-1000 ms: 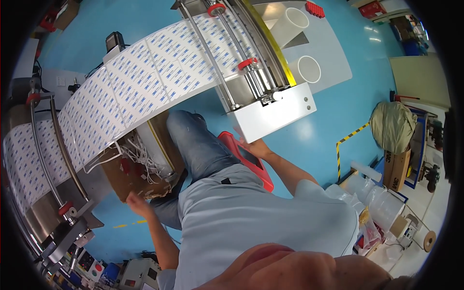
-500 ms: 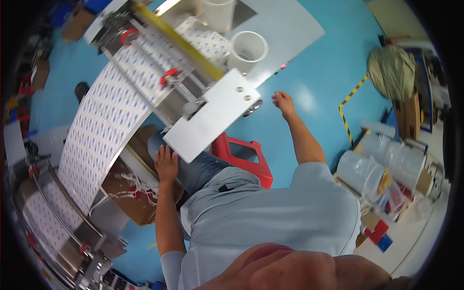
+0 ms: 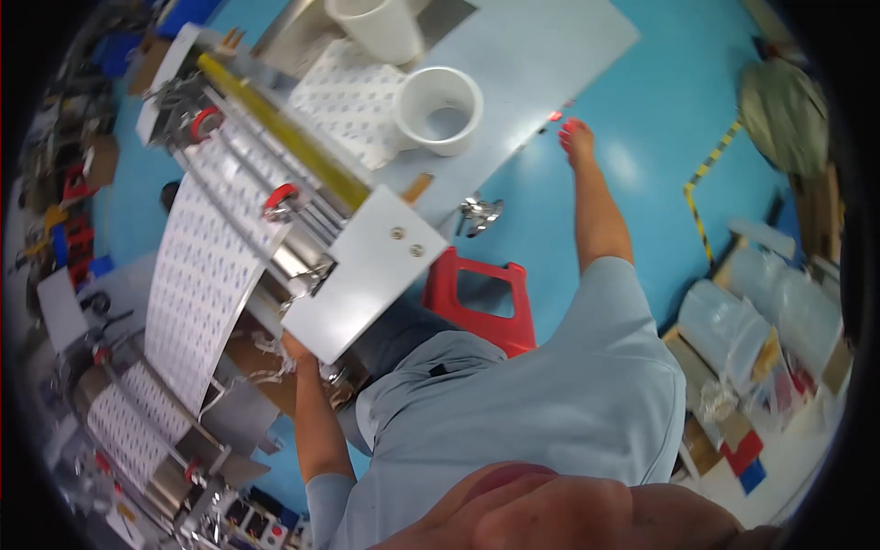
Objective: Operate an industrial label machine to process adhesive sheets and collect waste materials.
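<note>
My right hand point(image 3: 577, 139) reaches out beside the edge of the grey metal table point(image 3: 559, 50), close to a small red button or light point(image 3: 555, 116) there. Its fingers look loosely parted, with nothing visible in them and a red tint on the tips. My left hand point(image 3: 295, 346) is at the lower corner of the machine's white end plate point(image 3: 367, 275); its fingers are hidden behind the plate. A wide printed white web point(image 3: 197, 284) runs down from the machine's rollers point(image 3: 266, 170). A yellow bar point(image 3: 284, 133) spans the machine.
On the table stand a white round tub point(image 3: 440, 110) and a second white tub point(image 3: 380, 27), beside a printed sheet point(image 3: 353, 96). A red plastic stool point(image 3: 486, 312) is in front of me. Plastic-wrapped rolls point(image 3: 729, 321) lie at right. More rollers point(image 3: 151, 403) stand at left.
My right hand has moved forward to the table edge. My left hand, earlier spread beside the end plate, now goes behind its corner. The view has shifted, bringing a metal knob into sight.
</note>
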`<state>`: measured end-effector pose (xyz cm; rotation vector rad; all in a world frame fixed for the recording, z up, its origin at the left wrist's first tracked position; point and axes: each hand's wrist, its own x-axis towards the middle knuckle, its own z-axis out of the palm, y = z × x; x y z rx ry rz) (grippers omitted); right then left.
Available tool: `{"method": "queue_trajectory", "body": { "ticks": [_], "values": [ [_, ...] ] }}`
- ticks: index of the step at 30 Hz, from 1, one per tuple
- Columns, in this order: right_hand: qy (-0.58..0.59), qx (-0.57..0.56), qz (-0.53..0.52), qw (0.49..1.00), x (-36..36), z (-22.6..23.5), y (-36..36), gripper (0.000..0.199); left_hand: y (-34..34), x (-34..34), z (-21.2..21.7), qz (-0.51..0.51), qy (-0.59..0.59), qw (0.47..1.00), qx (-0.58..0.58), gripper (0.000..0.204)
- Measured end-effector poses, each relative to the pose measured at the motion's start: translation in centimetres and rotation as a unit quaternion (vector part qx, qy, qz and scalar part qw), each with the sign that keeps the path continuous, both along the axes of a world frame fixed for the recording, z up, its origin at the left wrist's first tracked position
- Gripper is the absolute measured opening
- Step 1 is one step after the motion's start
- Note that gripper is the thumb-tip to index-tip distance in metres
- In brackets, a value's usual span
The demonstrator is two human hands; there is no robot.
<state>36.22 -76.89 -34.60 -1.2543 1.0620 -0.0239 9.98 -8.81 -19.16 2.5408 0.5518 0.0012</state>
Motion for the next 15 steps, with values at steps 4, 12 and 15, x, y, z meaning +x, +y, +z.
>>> {"method": "queue_trajectory", "body": {
  "ticks": [4, 12, 15],
  "values": [
    [0.007, 0.088, -0.006, 0.996, 0.8, -3.3, 0.4, 0.029, 3.6, -3.7, 2.7, 0.114, 0.068, 0.988, 0.084, 0.012],
    [-0.069, 0.224, -0.146, 0.961, 2.4, -4.8, 1.3, 0.020, 5.5, -8.2, 6.7, 0.217, 0.085, 0.969, 0.081, 0.020],
    [-0.072, 0.271, -0.166, 0.945, 2.7, -4.6, 1.3, 0.016, 7.2, -9.0, 6.2, 0.212, 0.111, 0.968, 0.076, 0.022]
  ]
}}
